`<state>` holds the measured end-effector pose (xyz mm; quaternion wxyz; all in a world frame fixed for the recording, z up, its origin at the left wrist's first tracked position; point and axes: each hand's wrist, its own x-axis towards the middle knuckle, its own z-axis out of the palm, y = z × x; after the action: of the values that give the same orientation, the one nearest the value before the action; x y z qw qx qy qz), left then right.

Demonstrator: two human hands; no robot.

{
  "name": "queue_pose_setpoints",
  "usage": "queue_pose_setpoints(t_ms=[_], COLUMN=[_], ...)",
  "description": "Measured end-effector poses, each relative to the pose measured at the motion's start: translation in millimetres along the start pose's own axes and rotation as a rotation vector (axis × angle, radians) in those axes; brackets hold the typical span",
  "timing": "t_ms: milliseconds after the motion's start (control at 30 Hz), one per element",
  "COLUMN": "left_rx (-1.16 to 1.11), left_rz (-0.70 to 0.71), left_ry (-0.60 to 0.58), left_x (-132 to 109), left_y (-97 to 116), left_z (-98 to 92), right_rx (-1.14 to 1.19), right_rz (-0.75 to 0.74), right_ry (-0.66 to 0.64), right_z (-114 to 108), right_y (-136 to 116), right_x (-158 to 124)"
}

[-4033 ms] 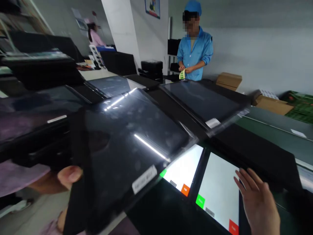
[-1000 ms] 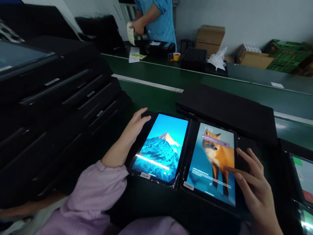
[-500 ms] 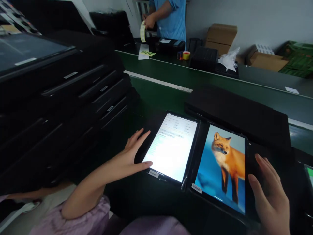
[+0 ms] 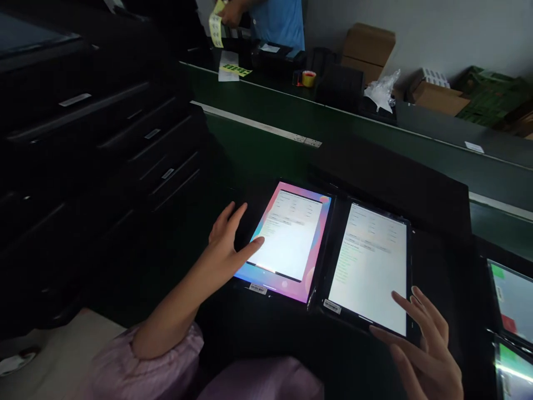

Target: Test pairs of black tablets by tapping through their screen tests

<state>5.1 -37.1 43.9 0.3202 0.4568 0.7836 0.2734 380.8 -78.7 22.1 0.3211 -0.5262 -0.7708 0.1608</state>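
Observation:
Two tablets lie side by side on the green bench, each in clear plastic film with a barcode label on its near edge. The left tablet (image 4: pixel 289 239) shows a white page shrunk over a pink and blue wallpaper. The right tablet (image 4: pixel 368 266) shows a white page of small text. My left hand (image 4: pixel 229 241) rests at the left tablet's near left side, fingers spread, index fingertip on or just over the screen. My right hand (image 4: pixel 420 344) hovers at the right tablet's near right corner, fingers apart. Neither hand holds anything.
A tall stack of black tablets (image 4: pixel 104 144) rises at the left. A flat black case (image 4: pixel 391 186) lies behind the tablets. More lit tablets (image 4: pixel 512 303) sit at the right edge. Beyond the bench, a co-worker's hand (image 4: pixel 231 12) holds a sticker sheet (image 4: pixel 215 25) near cardboard boxes (image 4: pixel 368 47).
The right tablet's fox picture has given way to a white text page. The left tablet's page now sits shrunk over a new wallpaper. My right hand has moved down and the view has shifted slightly.

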Motion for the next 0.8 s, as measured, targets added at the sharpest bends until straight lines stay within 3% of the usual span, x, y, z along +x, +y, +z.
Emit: queue_pose_setpoints(t_ms=[100, 300, 400, 567, 800], left_rx=[-0.056, -0.029, -0.032, 0.053, 0.058], left_rz=[0.013, 0.041, 0.054, 0.071, 0.114], left_ry=[0.008, -0.037, -0.090, -0.210, -0.259], left_x=[2, -4, -9, -9, -8], left_y=[4, -16, -26, -34, -43], left_z=[-5.5, -15.5, -23.2, -32.9, -33.2], right_rx=[-0.107, -0.186, -0.143, -0.162, -0.160], right_rz=[-0.132, -0.043, -0.090, -0.220, -0.261], right_ry=[-0.004, 0.147, 0.201, 0.046, 0.041], right_z=[4, 12, 12, 15, 24], right_y=[8, 14, 6, -18, -33], right_x=[3, 16, 18, 24, 31])
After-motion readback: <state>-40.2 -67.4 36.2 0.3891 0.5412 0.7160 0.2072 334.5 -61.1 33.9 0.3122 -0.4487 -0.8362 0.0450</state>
